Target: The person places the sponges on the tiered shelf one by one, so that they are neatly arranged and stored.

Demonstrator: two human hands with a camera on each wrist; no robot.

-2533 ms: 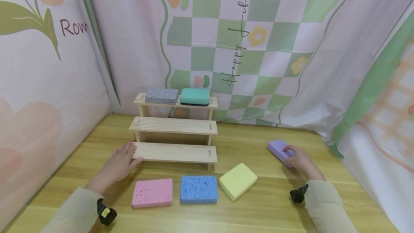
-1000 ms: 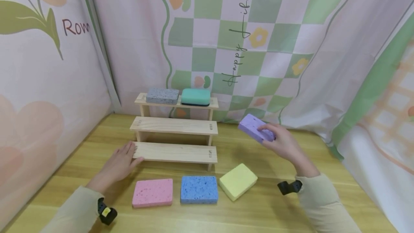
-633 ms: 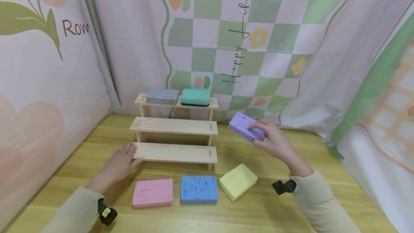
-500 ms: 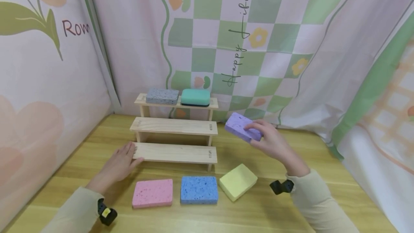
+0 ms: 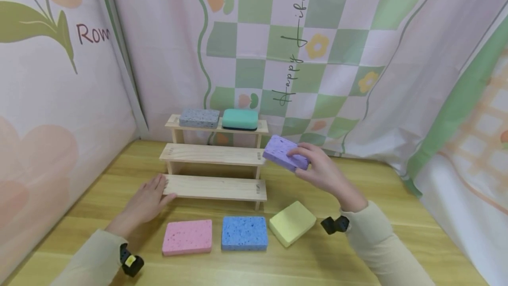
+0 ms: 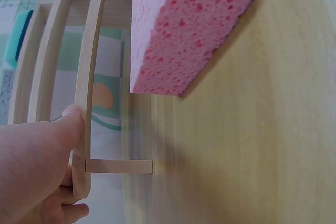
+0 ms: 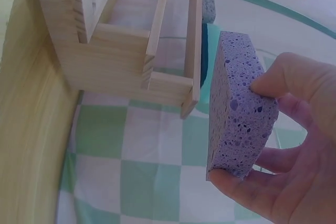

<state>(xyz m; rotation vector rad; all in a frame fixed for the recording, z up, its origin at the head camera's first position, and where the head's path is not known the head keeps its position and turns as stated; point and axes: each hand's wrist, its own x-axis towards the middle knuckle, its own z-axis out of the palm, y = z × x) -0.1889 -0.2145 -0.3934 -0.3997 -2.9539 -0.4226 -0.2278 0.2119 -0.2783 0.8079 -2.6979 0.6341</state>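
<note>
Currently, the right hand (image 5: 322, 172) is pinching a purple sponge (image 5: 278, 150) above the desk (image 5: 202, 270), beside the wooden rack (image 5: 212, 153); the left hand (image 5: 143, 201) is gripping its lowest board (image 5: 214, 187) (left end). A blue sponge (image 5: 244, 233) is lying in front.

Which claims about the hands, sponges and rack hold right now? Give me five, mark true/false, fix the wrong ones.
1. The right hand holds the purple sponge. True.
2. The left hand touches the bottom shelf at its left end. True.
3. The purple sponge lies flat on the table. False: the right hand holds it tilted, raised above the table.
4. The grey sponge and the teal sponge sit on the top shelf. True.
5. The pink sponge is on the middle shelf. False: the pink sponge lies on the table, left of the blue sponge in the head view.
</note>
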